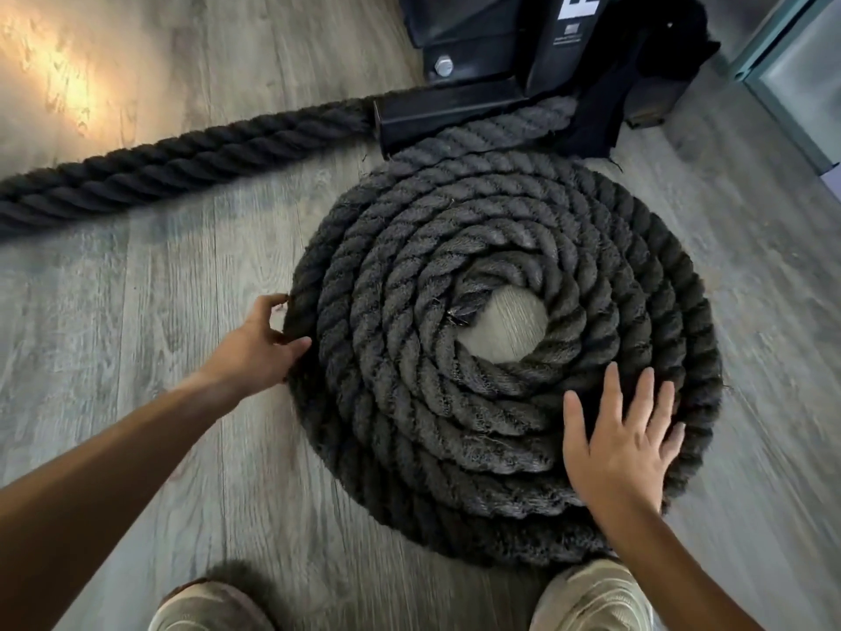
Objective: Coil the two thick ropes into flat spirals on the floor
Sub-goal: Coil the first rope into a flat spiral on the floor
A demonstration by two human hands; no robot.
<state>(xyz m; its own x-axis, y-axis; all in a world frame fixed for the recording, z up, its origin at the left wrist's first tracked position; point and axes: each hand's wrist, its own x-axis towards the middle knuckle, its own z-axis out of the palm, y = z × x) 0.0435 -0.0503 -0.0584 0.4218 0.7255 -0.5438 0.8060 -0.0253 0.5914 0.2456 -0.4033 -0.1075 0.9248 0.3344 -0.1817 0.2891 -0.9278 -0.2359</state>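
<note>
- Two shoes sit at the very bottom edge, left shoe [211, 608] and right shoe [596, 598], toes pointing up toward the rope; the right one is touching or just under the near rim of the coil, hard to say which.
- Right hand [621, 441] lies flat on the near-right part of the coiled rope [409, 403], fingers straight and spread, palm down across the outer turns, not gripping anything.
- Left hand [261, 346] is at the coil's left rim, fingers and thumb curled onto the outermost turn, thumb on top. Looks like a light grip on that outer wrap.
- That coil is a flat spiral of thick dark twisted rope lying on the grey wood floor [136, 311], several turns around, with a small gap in the middle where floor shows and the frayed rope end sits at the inner edge.
- Farther out, the coil's outer turn runs up toward the black metal base [455, 102] of some equipment, bolt head visible on it.
- Second rope [182, 166] lies uncoiled, stretched from that base off to the left edge, well apart from the hands.
- Black cloth [637, 84] is draped beside the base, far right.
</note>
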